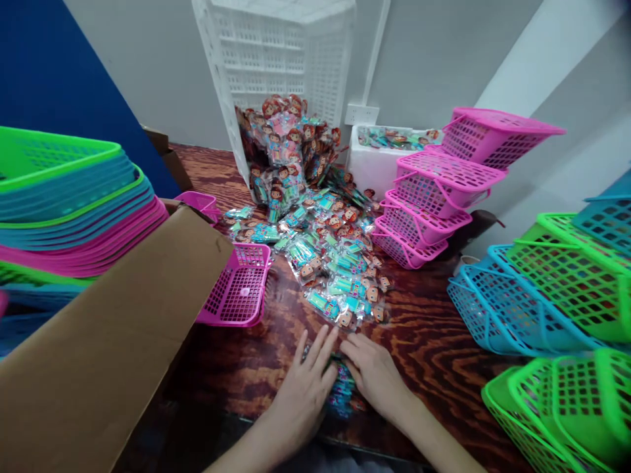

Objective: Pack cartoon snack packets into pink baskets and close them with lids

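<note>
At the near table edge lies a small stack of clear plastic packets (342, 393) with blue-green printed contents. My left hand (306, 378) rests at its left side, fingers stretched and apart, thumb against the stack. From the right, my right hand (373, 369) has its fingers bent over the stack's far edge and closed on it. Just beyond my fingertips spreads a loose heap of similar packets (340, 256), each with a cartoon figure with reddish-brown hair. My palms and part of the stack are hidden.
A tipped white crate (266, 49) spills packets at the back, beside a white foam box (371, 161). Pink baskets (426, 194) are stacked right of the heap; blue (517, 305) and green baskets (566, 407) stand nearer. Left are a pink basket (239, 286), a cardboard box (113, 328) and nested baskets (73, 197).
</note>
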Motion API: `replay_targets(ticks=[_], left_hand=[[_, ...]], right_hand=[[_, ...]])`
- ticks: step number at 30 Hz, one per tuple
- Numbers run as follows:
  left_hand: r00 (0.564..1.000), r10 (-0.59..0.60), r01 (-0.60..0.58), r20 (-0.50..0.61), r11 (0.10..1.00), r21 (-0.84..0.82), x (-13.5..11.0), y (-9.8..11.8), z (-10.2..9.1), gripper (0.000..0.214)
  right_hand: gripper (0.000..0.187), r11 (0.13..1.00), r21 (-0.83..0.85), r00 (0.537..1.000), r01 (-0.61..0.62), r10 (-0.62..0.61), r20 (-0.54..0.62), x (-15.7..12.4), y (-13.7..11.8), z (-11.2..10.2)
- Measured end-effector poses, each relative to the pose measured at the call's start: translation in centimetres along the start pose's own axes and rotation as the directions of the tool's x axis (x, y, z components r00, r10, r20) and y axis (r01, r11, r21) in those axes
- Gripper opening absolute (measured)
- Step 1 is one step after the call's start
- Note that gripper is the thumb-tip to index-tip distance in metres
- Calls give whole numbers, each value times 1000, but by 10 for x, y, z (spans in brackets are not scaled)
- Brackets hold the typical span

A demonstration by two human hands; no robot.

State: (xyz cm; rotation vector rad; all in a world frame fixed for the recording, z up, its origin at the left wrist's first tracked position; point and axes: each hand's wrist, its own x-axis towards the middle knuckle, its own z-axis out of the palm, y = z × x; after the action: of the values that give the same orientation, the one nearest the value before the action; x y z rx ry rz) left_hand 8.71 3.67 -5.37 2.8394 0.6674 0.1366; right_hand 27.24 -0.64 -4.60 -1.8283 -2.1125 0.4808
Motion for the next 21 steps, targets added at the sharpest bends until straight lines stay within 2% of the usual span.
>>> replay_targets(ticks=[3, 6, 7, 8, 10, 11, 13, 16, 19, 21], left_hand=[[998, 20, -18, 67, 999, -28, -4, -3, 1, 49], [992, 4, 8, 126, 996, -89, -9, -3, 2, 62], [991, -8, 21, 132, 994, -103, -11, -3, 3, 66], [991, -24, 39, 130, 993, -110, -12, -2, 4, 70], [990, -64, 78, 123, 990, -114, -14, -1, 6, 81], [989, -85, 99, 124, 988, -115, -13, 0, 8, 85], [984, -115, 132, 140, 984, -120, -11, 1, 10, 88], [968, -147, 175, 201, 976, -127, -2, 2, 7, 79], [954, -171, 206, 247, 971, -123, 4, 4, 2, 78], [949, -194, 226, 248, 968, -106, 3, 7, 3, 80]], right_hand=[[18, 987, 153, 993, -48, 31, 115, 1, 8, -15], [25, 963, 251, 955, -98, 21, 295, 28, 18, -32], [30, 968, 222, 955, -115, 46, 293, 41, 20, -34], [30, 980, 151, 968, -131, 94, 232, 55, 20, -33], [18, 982, -42, 981, -184, 186, 49, 83, 17, -25], [20, 973, -118, 980, -197, 200, 11, 94, 14, -19], [33, 967, -167, 980, -193, 198, 14, 108, 8, -6], [30, 975, -150, 982, -163, 176, 72, 108, 6, 3], [20, 977, -196, 988, -89, 112, 108, 93, 12, -1], [21, 972, -231, 989, -38, 70, 131, 82, 16, -6]])
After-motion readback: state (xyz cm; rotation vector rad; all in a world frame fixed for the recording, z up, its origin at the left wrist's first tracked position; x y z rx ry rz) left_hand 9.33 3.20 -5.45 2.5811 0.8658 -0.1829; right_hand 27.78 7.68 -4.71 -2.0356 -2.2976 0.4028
